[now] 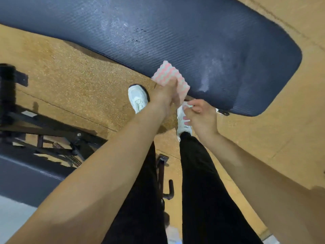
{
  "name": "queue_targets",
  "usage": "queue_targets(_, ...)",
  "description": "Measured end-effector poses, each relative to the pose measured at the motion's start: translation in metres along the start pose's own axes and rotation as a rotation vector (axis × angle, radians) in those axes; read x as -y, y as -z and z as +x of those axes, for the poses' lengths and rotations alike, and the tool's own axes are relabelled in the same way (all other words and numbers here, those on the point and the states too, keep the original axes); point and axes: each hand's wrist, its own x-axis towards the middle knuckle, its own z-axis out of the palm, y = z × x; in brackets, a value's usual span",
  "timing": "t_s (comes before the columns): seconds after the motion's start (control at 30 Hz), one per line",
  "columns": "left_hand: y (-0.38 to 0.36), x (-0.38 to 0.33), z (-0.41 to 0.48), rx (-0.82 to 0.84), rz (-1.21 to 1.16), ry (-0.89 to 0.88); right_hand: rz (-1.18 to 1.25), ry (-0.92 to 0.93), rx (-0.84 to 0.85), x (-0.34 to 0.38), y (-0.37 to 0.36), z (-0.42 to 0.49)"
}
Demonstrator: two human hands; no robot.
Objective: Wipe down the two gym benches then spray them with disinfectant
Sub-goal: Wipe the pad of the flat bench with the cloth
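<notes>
1. Black trousers and two white shoes (pixel 138 98) fill the near field; the person stands on the speckled cork-coloured floor (pixel 70 76), looking straight down.
2. Second bench (pixel 26 175): only a grey pad edge plus dark frame and springs shows at lower left. Can't tell whether it has been wiped.
3. Left hand (pixel 162 95): grip clenched on the pink-and-white wavy cloth (pixel 169 74), pinched at its lower edge. The cloth's free part lies against the near edge of the dark textured bench pad (pixel 175 32).
4. Right hand (pixel 202 117): fingers curled just beside the cloth's lower corner, apparently pinching a bit of it. Contact is too small to confirm, so grip state unclear. Looks like refolding or re-gripping the cloth, not a wipe stroke.
5. Pad surface: pale streaks and a whitish patch (pixel 204 85) near the cloth, more haze mid-pad. Could be moisture or residue; can't say which.
6. Status, my read: in the wipe phase on this bench, partly done at best.
7. Remaining: finish this wipe, probably wipe the other bench, then spray both. No disinfectant bottle in view.
</notes>
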Motion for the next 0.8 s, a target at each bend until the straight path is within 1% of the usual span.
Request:
queue_targets(0.07, 0.011, -0.002, 0.001, 0.069, -0.013, 0.009, 0.330, -0.295, 0.078, -0.002, -0.012, -0.004)
queue_targets(0.1, 0.018, -0.004, -0.002, 0.095, -0.007, -0.001, 0.506, -0.399, 0.153, -0.002, -0.018, -0.003)
queue_targets(0.13, 0.023, -0.005, -0.004, 0.118, 0.026, -0.008, 0.673, -0.465, 0.232, -0.001, -0.024, -0.001)
queue_targets(0.2, 0.031, -0.009, -0.007, 0.188, 0.128, -0.023, 0.933, -0.498, 0.341, 0.002, -0.038, 0.008)
queue_targets(0.27, 0.038, -0.015, -0.011, 0.231, 0.263, -0.067, 1.087, -0.494, 0.330, 0.009, -0.055, 0.019)
queue_targets(0.33, 0.043, -0.023, -0.018, 0.225, 0.398, -0.135, 1.129, -0.519, 0.263, 0.019, -0.068, 0.029)
queue_targets(0.4, 0.048, -0.028, -0.022, 0.149, 0.469, -0.244, 1.152, -0.560, 0.183, 0.029, -0.074, 0.035)
queue_targets(0.47, 0.054, -0.032, -0.019, 0.027, 0.498, -0.413, 1.202, -0.538, 0.144, 0.029, -0.075, 0.040)
queue_targets(0.5, 0.058, -0.032, -0.014, -0.029, 0.559, -0.542, 1.223, -0.530, 0.142, 0.025, -0.073, 0.041)
queue_targets(0.57, 0.063, -0.031, -0.006, -0.103, 0.835, -0.823, 1.293, -0.567, 0.102, 0.025, -0.061, 0.036)
queue_targets(0.63, 0.067, -0.026, 0.000, -0.145, 1.149, -1.043, 1.418, -0.635, -0.001, 0.021, -0.045, 0.030)
queue_targets(0.67, 0.067, -0.022, 0.002, -0.140, 1.262, -1.092, 1.445, -0.643, -0.039, 0.020, -0.034, 0.032)
queue_targets(0.7, 0.066, -0.019, 0.002, -0.124, 1.343, -1.102, 1.431, -0.642, -0.092, 0.019, -0.020, 0.029)
queue_targets(0.73, 0.063, -0.016, 0.000, -0.112, 1.404, -1.084, 1.351, -0.634, -0.137, 0.011, -0.008, 0.028)
queue_targets(0.8, 0.056, -0.009, -0.004, -0.111, 1.514, -1.030, 1.095, -0.538, -0.126, -0.006, 0.012, 0.032)
